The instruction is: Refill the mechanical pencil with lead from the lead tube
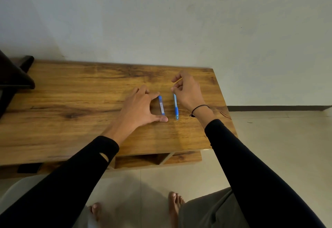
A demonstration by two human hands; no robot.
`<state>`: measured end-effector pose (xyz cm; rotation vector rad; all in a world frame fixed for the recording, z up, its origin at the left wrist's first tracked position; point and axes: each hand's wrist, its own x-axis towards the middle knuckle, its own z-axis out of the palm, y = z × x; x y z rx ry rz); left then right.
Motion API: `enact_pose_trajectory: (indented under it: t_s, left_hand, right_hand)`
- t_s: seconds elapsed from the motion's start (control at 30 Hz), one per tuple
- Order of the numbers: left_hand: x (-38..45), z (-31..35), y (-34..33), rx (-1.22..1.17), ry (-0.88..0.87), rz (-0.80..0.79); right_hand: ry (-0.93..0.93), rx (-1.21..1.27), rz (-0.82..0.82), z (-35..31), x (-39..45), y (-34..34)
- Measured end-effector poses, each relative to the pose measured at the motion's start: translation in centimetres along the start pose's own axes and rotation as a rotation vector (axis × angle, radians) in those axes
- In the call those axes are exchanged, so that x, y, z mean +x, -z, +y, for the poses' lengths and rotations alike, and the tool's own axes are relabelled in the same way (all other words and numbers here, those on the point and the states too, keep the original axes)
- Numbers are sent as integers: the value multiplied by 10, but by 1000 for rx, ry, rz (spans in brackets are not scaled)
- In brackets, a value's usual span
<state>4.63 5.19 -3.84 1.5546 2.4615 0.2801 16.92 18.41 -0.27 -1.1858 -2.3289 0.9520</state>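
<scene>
A blue lead tube (161, 105) with a white label lies on the wooden table (80, 102). My left hand (143, 107) spans it, forefinger at its far end and thumb at its near end, touching the tube. A blue mechanical pencil (175, 106) lies just right of the tube, tip pointing toward me. My right hand (188, 91) hovers over the pencil's far end, with fingers curled and fingertips close to its top; whether they touch it is unclear.
A dark object (14, 80) stands at the table's left edge. The table's right edge (224, 102) runs close to my right wrist, with tiled floor beyond. A lower shelf (152, 159) shows under the front edge. The wall stands behind the table.
</scene>
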Motion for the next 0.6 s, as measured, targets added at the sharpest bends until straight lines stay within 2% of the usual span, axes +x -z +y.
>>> enact_pose_trajectory:
  t_s: [0.17, 0.3, 0.4, 0.53, 0.6]
  left_hand:
    - [-16, -12, -17, -214, 52, 100]
    - [-18, -25, -16, -243, 38, 24]
    - [-23, -30, -4, -191, 30, -69]
    - [-44, -13, 27, -210, 67, -174]
    - [-49, -6, 52, -189, 114, -153]
  right_hand:
    - [47, -51, 95, 17, 2, 4]
    - [78, -24, 193, 27, 0, -3]
    - [59, -42, 172, 23, -4, -10]
    - [14, -168, 55, 2, -28, -9]
    - [-19, -225, 5, -13, -36, -1]
